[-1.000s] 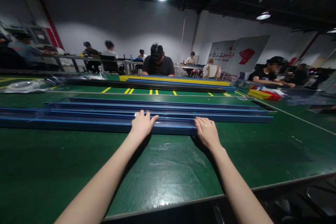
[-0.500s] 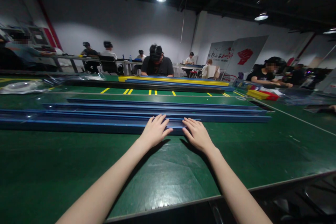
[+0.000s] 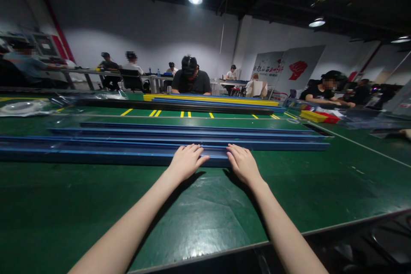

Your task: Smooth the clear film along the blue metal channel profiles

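Note:
A long blue channel strip (image 3: 112, 154) lies nearest me on the green table, its open trough facing up. My left hand (image 3: 186, 162) rests across it near its right part, fingers stretched toward the far rim and thumb out to the side over the near rim. At the strip's right end lies my right hand (image 3: 243, 163), fingers extended over the end and hiding it. Both hands look open, palms down, with a stretch of trough showing between them. Right behind, more blue channel strips (image 3: 282, 144) lie side by side, roughly parallel.
Farther back are a black strip (image 3: 180, 106) and yellow strips (image 3: 205, 98). Clear plastic wrap (image 3: 24, 108) sits at the left, yellow and red trays (image 3: 317, 116) at the right. People sit across the table (image 3: 205, 205), one person (image 3: 191, 77) directly opposite. Its near edge runs below my forearms.
My hands have moved slightly apart, and their fingers are less spread. The strips keep about the same layout; the whole view has shifted a little.

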A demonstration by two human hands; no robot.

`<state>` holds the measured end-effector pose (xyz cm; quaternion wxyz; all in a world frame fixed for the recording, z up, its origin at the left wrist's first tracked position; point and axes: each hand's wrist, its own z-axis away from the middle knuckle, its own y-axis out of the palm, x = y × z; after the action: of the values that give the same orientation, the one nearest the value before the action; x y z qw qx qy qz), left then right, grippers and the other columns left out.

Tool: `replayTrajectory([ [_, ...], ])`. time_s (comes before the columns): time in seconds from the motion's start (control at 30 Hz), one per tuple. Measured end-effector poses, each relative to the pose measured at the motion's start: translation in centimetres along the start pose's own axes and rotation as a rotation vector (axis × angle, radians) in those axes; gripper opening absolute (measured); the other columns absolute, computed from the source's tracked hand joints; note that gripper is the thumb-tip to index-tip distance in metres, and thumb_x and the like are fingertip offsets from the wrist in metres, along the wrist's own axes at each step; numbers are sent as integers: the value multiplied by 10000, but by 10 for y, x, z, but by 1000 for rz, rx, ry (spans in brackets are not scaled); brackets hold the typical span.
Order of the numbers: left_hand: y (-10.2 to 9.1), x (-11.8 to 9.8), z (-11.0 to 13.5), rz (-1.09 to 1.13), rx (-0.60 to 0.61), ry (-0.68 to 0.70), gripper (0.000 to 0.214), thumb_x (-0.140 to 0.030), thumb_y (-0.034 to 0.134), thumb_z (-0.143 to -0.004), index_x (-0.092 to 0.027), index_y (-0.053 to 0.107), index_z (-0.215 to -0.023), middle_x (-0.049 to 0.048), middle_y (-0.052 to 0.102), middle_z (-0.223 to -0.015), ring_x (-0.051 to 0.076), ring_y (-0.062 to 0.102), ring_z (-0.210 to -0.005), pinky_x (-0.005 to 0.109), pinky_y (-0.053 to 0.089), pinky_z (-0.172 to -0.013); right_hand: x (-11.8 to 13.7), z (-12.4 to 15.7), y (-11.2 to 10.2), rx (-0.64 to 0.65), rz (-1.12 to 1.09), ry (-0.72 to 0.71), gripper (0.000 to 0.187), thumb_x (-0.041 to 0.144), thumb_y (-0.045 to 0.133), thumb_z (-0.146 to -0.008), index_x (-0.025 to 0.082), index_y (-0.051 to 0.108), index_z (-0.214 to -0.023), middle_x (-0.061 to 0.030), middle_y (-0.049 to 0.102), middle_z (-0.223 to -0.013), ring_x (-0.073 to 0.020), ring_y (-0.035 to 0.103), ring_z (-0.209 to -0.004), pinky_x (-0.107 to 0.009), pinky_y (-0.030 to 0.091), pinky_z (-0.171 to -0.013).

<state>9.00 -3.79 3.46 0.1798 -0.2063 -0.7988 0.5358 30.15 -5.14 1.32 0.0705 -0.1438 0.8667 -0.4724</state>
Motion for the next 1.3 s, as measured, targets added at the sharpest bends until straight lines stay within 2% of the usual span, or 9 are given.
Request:
replayTrajectory([
  [0.1,-2,3,0,-62,-38,-38,378,-434,300,-883,-198,559,-1025,57,602,-1054,204,532,-970,329,380,-791,-5,1,-3,-30,14,63,380,308,262,-896,177,609,-980,-64,584,-1145,-169,480,-1103,-320,329,-878],
  [0.2,-1,6,1,-110,-65,-78,379,-435,294,-882,-190,569,-975,62,605,-970,211,539,-895,330,375,-744,-9,2,-5,-52,39,134,371,298,269,-893,177,615,-947,-65,594,-1127,-177,485,-1096,-322,325,-870],
  [0.43,6,6,1,-140,-121,-127,406,-458,291,-873,-184,569,-985,92,583,-981,224,520,-898,348,352,-770,-13,3,0,24,14,118,367,334,286,-891,167,571,-1051,-76,583,-1142,-177,474,-1106,-311,336,-871],
  [0.57,12,4,2,-111,-151,-73,393,-435,298,-878,-182,553,-1036,96,564,-1077,221,492,-986,352,347,-820,-16,2,-2,-17,-29,152,365,328,270,-891,188,588,-1002,-61,592,-1124,-177,492,-1077,-307,351,-848],
  [0.63,15,3,3,-86,-161,-30,387,-429,302,-878,-190,539,-1070,89,553,-1119,214,482,-1014,354,346,-842,-20,2,-5,-77,-48,227,362,328,274,-884,180,590,-979,-74,607,-1079,-184,514,-1029,-302,364,-815],
  [0.73,16,2,3,-65,-165,-9,404,-440,295,-877,-192,528,-1094,88,555,-1126,215,478,-1030,357,348,-847,-26,3,-9,-145,-77,436,340,332,306,-856,165,593,-928,-93,639,-933,-188,562,-879,-277,382,-718],
  [0.87,16,2,3,-69,-157,-10,408,-440,290,-878,-192,523,-1102,89,554,-1132,222,474,-1039,359,350,-840,-34,6,-13,-82,-106,714,372,372,310,-829,195,627,-750,-73,644,-698,-171,563,-647,-250,345,-564],
  [1.1,15,0,3,-67,-146,-25,406,-449,295,-875,-193,523,-1093,88,552,-1132,222,475,-1034,359,344,-836,-38,5,-13,-17,-283,813,484,416,283,-810,200,621,-541,-81,615,-537,-183,567,-582,-254,361,-558],
  [1.3,14,0,2,-71,-135,-36,408,-444,282,-880,-188,528,-1081,89,552,-1120,224,478,-1022,361,344,-827,-42,4,-13,47,-328,828,422,396,334,-773,204,579,-488,-52,601,-505,-169,564,-566,-245,367,-575],
])
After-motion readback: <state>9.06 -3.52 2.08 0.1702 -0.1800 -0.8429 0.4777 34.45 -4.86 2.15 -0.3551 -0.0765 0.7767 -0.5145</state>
